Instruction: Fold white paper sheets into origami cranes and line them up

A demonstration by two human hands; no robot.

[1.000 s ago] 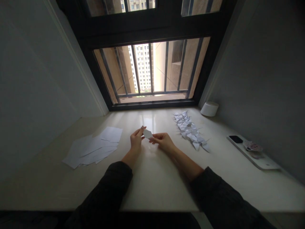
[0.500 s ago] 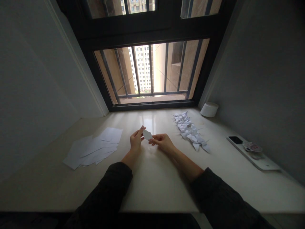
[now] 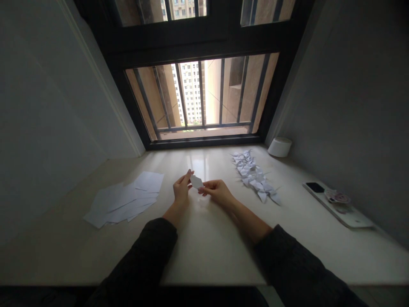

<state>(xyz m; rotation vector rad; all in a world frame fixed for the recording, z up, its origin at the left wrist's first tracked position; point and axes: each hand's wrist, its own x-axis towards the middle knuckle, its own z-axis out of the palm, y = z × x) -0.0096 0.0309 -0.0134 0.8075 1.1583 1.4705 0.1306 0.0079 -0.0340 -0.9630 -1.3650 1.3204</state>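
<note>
A small folded piece of white paper is held just above the pale tabletop, between both of my hands. My left hand pinches its left end with fingertips pressed together. My right hand grips its right end, fingers curled closed. Both forearms wear dark sleeves. To the right lies a row of several finished folded paper shapes. To the left lies a loose spread of flat white sheets.
A white round container stands at the back right corner. A phone with small objects on it lies at the right. A barred window fills the far wall. Grey walls close both sides.
Almost nothing: my hands and the folded paper have shifted a few pixels left as the view drifted. The grip is the same.
</note>
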